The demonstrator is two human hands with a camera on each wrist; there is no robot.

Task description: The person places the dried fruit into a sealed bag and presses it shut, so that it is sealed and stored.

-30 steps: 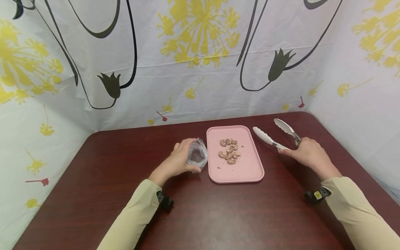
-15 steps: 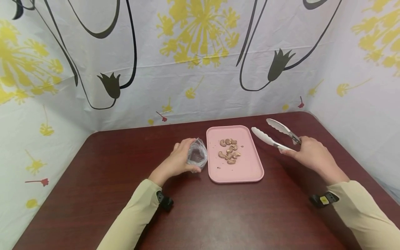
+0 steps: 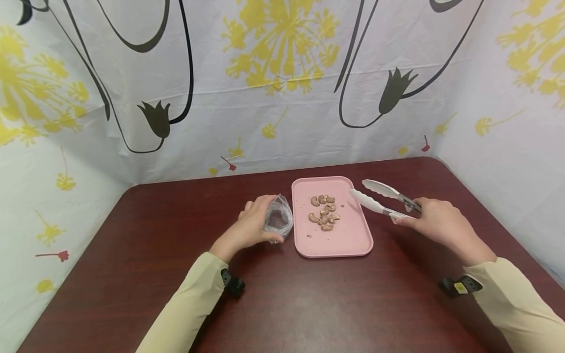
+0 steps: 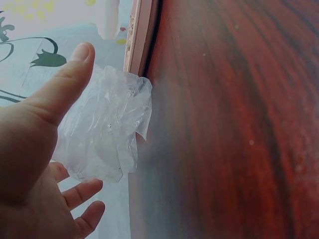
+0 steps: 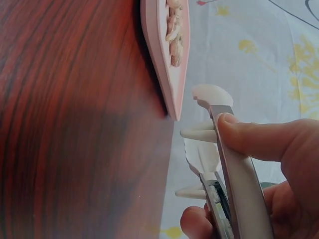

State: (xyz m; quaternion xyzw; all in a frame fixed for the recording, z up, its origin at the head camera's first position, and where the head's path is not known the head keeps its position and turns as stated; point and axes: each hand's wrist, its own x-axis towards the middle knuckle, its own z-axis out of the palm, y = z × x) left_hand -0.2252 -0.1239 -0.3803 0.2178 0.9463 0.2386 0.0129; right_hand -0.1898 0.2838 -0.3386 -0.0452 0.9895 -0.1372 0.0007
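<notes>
My left hand (image 3: 244, 228) holds a clear plastic bag (image 4: 107, 124) upright with its mouth gaping, thumb on the near side and fingers on the far side. The bag stands close against the left edge of a pink tray (image 3: 348, 245). Several cashew nuts (image 3: 314, 218) with brown skins lie grouped in the middle of that tray. My right hand (image 3: 446, 225) grips metal tongs (image 5: 237, 169), the thumb pressing one arm and the fingers behind the other. The tongs' white scalloped tips are spread apart, one overlapping the tray's right edge in the head view.
Small dark crumbs are scattered on the tray around the nuts. Beneath everything is a dark red-brown wooden table (image 3: 309, 299). A white cloth (image 3: 198, 142) printed with flowers hangs behind it and along both sides.
The right hand has shifted the tongs leftward, bringing their tips from beside the tray to its right edge; the tips have drawn closer together. The left hand, bag and nuts stay put.
</notes>
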